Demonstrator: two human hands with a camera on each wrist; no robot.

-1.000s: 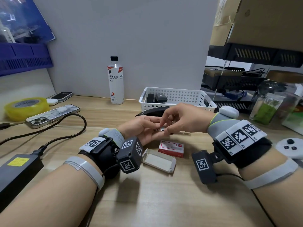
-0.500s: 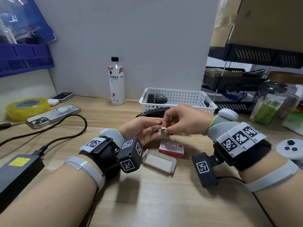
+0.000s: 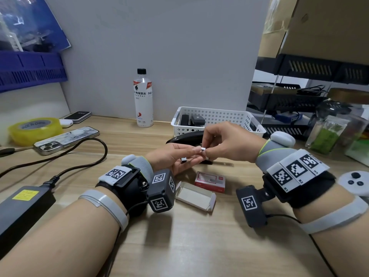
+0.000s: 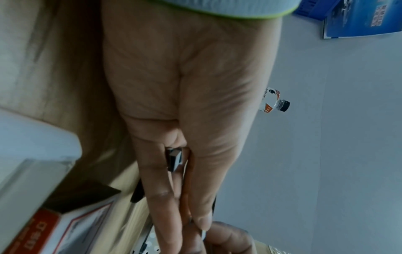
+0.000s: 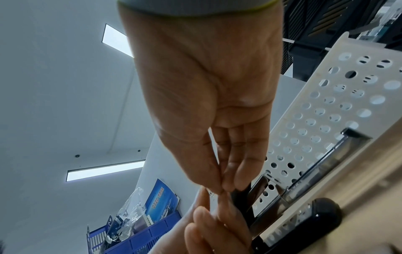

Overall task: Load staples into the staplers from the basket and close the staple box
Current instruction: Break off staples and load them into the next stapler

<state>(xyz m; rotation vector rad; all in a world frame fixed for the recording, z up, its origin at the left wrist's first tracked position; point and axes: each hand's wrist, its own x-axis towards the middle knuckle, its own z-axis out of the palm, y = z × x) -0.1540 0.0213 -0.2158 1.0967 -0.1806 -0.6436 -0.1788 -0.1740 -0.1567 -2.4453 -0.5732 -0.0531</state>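
My left hand (image 3: 189, 156) lies palm up over the desk, with a short piece of staple strip (image 3: 183, 159) held between its thumb and fingers; the left wrist view shows that piece (image 4: 174, 159) too. My right hand (image 3: 207, 147) pinches a second staple piece (image 3: 203, 149) just above the left fingertips. Behind both hands lies a black stapler (image 3: 185, 137), swung open with its channel (image 5: 322, 165) exposed. The red staple box sleeve (image 3: 210, 179) and its white inner tray (image 3: 194, 193) lie apart in front of my hands. More black staplers (image 3: 192, 119) sit in the white basket (image 3: 229, 116).
A water bottle (image 3: 143, 98) stands at the wall left of the basket. A phone (image 3: 65, 139), yellow tape roll (image 3: 34, 127), black cable (image 3: 79, 164) and power brick (image 3: 22, 206) fill the left side. A white controller (image 3: 357, 183) and jars (image 3: 331, 132) sit at right.
The staple strip between my hands has come apart into two pieces. My right hand has lifted its piece slightly up and right, away from the one in my left hand.
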